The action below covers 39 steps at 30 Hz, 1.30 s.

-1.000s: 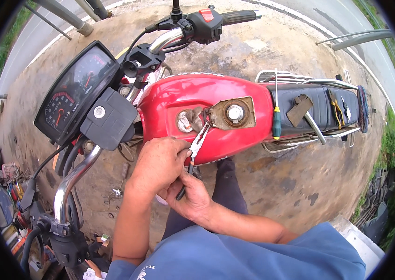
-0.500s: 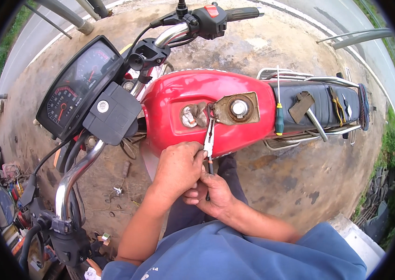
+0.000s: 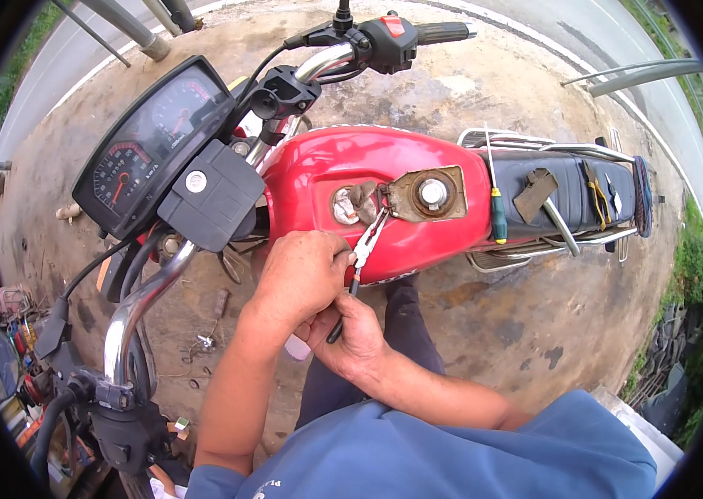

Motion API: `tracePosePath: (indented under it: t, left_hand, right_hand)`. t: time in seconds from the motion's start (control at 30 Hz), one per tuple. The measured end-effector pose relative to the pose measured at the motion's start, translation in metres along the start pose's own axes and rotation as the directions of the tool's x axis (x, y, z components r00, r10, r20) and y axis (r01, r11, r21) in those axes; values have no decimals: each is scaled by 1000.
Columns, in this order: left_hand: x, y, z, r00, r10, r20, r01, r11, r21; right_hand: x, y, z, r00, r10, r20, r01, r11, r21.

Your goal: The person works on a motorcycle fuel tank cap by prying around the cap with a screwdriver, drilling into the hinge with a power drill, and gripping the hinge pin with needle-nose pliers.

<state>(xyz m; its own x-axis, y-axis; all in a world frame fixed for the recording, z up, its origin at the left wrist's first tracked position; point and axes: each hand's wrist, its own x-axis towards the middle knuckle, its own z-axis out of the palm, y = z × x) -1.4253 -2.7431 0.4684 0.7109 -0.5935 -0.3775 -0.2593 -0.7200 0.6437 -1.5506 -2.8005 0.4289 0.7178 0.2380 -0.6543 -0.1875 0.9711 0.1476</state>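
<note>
My right hand (image 3: 350,334) is closed round the dark handles of a pair of long-nose pliers (image 3: 368,239). Above it, the closed fingers of my left hand (image 3: 301,274) press against the pliers near their pivot. The slim metal jaws reach up to the hinge side of a rusty fuel cap (image 3: 433,195), whose plate lies flipped back, underside up, on the red motorcycle tank (image 3: 301,166). Left of the jaws, crumpled white and brownish material (image 3: 347,205) fills the tank's round opening. Whether the jaw tips grip the hinge is too small to tell.
A green-handled screwdriver (image 3: 498,218) leans at the front of the black seat (image 3: 596,187). On the seat lie a hammer (image 3: 538,195) and yellow-handled pliers (image 3: 596,200). Handlebars and an instrument cluster (image 3: 156,145) stand to the left. Assorted clutter (image 3: 14,333) sits at the far left.
Both hands have shifted slightly left and the pliers now slant more, their handles lower left. The jaws stay by the cap's hinge. The view has shifted a little.
</note>
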Motion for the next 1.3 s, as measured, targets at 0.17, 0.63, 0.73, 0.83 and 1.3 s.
tracePosePath:
  t: [0.17,0.63,0.73,0.83,1.3]
  left_hand:
    - [2,12,5,991,-85,104,92,993,-67]
    - [-20,19,73,960,-278,-33,201,769,-607]
    - [-16,9,34,980,-189,-58,159,928,-337]
    - [-5,-3,11,993,-116,7,116,983,-141]
    - [-5,18,14,985,-160,64,170,959,-228]
  right_hand:
    - [-16,-12,-6,997,53,57,-54,999,7]
    - [-53,-99,-40,950,308,-43,-306,899,-312]
    - [-29,-43,-22,991,131,0,-130,981,-143]
    - [-10,-10,-10,999,29,15,-29,1000,6]
    - [-34,-32,-6,984,171,56,-172,985,24]
